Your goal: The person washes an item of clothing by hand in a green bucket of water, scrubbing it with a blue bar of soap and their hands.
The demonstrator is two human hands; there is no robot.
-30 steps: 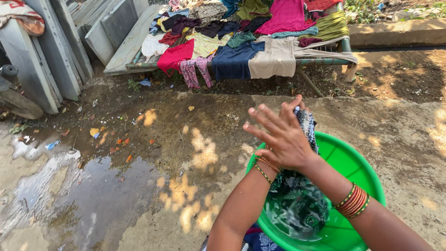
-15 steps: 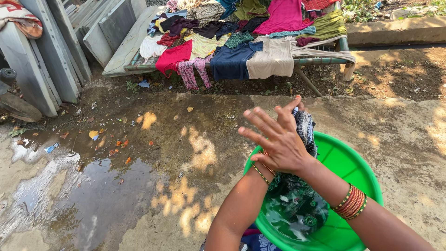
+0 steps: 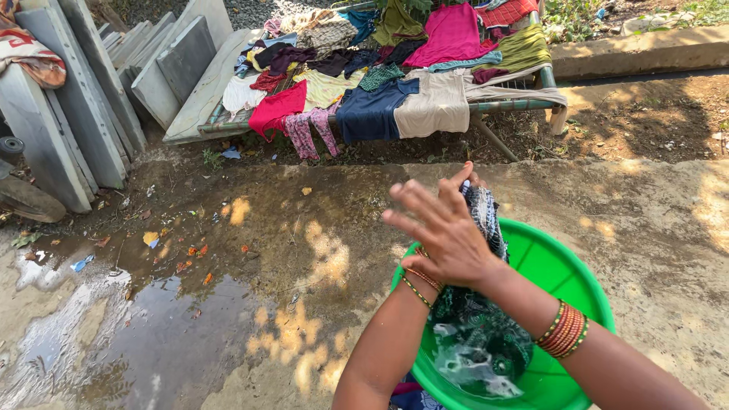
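Note:
A round green plastic tub point(image 3: 563, 262) with water in it stands on the wet ground right in front of me. Out of it hangs a wet dark green and black patterned cloth point(image 3: 480, 323), lifted up above the rim. My left hand point(image 3: 465, 176) grips the top of the cloth and is mostly hidden behind my right hand. My right hand point(image 3: 444, 231) lies across it with fingers spread wide, its palm against the cloth. Both wrists carry bangles. Water froths at the bottom of the tub under the cloth.
A metal-framed cot point(image 3: 501, 106) covered with several spread clothes stands behind. Grey stone slabs point(image 3: 83, 114) lean at the left. A muddy puddle point(image 3: 144, 334) with scattered litter lies on the left. A concrete kerb point(image 3: 645, 49) runs at the back right.
My hands and the cloth have shifted slightly left, and the right fingers have tipped lower. More white froth shows in the tub water. The view has tilted a little downward.

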